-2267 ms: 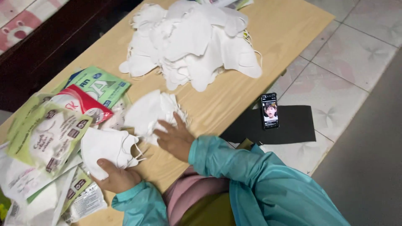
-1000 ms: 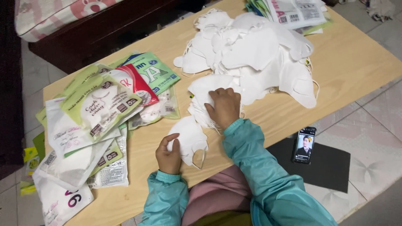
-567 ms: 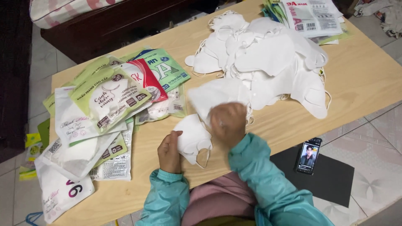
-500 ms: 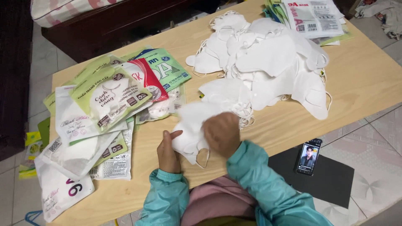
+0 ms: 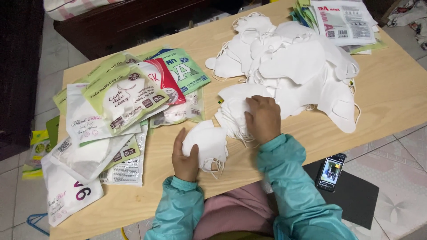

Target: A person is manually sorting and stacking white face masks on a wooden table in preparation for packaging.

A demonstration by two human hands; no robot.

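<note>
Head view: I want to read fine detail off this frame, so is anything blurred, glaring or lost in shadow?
Head view: sharp and evenly lit over the wooden table, with no motion blur on the left hand or right hand; the white mask pile is bright, its folds faint; plastic packets carry slight sheen; the dark cabinet and left edge lose detail in shadow.

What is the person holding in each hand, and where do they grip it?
The left hand grips a small stack of white face masks by its left edge. The right hand rests flat on another stack of masks, pressing rather than gripping.
</note>
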